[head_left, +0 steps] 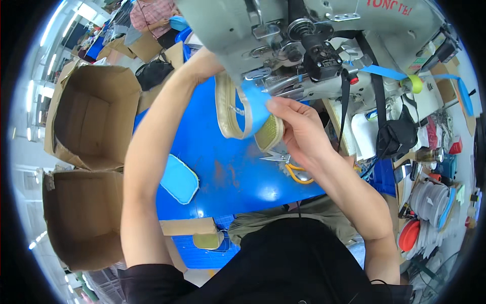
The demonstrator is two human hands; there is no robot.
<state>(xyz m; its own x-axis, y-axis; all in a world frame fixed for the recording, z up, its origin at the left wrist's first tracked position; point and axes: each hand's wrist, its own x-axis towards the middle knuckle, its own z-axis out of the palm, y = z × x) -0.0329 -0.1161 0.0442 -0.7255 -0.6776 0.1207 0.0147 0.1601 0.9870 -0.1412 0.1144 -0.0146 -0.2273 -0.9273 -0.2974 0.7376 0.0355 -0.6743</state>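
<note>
- Two hands on one piece here: a blue pouch [251, 112] with a beige zipper band, held up right at the sewing machine [283, 45] head, above the blue table [228, 172]
- right hand [298, 129] is the nearer one, fingers pinched on the pouch's right edge, thumb on the blue panel
- left hand [205, 63] reaches behind the machine's casting, so I can't tell what its fingers are doing
- pouch's long axis runs roughly up-down, needle area sits just up and right of it
- spare blue pad [178, 178] and scissors [291, 164] lie on the table below
</note>
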